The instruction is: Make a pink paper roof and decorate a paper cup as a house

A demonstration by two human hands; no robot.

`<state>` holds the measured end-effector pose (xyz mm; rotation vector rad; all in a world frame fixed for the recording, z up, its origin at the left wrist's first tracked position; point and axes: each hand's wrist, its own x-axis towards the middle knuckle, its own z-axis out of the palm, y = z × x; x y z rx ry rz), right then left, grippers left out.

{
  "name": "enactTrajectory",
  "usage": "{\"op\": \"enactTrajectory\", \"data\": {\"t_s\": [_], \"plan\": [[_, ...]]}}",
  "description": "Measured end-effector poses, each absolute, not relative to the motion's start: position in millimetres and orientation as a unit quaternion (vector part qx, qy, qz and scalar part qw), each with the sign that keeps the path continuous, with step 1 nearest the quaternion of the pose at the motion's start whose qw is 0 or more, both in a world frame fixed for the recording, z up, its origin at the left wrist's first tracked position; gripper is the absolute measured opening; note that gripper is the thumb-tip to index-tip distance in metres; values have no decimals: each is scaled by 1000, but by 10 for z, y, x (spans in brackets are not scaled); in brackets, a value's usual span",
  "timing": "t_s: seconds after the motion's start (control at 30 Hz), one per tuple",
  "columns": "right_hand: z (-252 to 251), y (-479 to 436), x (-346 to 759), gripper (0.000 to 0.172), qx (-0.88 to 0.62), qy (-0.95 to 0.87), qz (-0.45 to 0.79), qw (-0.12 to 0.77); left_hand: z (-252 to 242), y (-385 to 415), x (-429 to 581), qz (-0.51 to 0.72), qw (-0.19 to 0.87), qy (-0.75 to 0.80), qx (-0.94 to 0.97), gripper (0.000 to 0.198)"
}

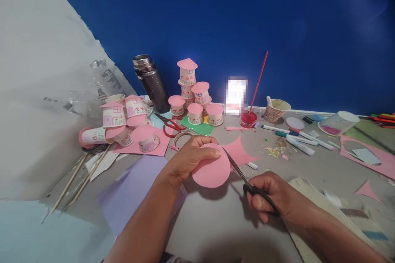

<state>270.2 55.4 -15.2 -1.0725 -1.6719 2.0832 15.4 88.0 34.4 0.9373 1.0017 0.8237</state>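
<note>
My left hand pinches a pink paper piece, its lower part cut round, with a pointed offcut spreading to the right. My right hand grips black scissors; their blades reach up-left into the edge of the pink paper. Both hands hover over the grey table, near its middle.
Decorated paper cups with pink roofs stand stacked at the back, more lie to the left. Red scissors, a tape roll, a dark flask, a red paint pot with brush, markers, purple paper and pink scraps lie around.
</note>
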Motion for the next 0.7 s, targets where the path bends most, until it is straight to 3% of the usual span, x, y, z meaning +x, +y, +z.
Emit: {"op": "enactTrajectory", "data": {"t_s": [0.7], "plan": [[-142,553,2729,69,-356,-578,725,111,345,857,70,346,641,493,477,20]]}}
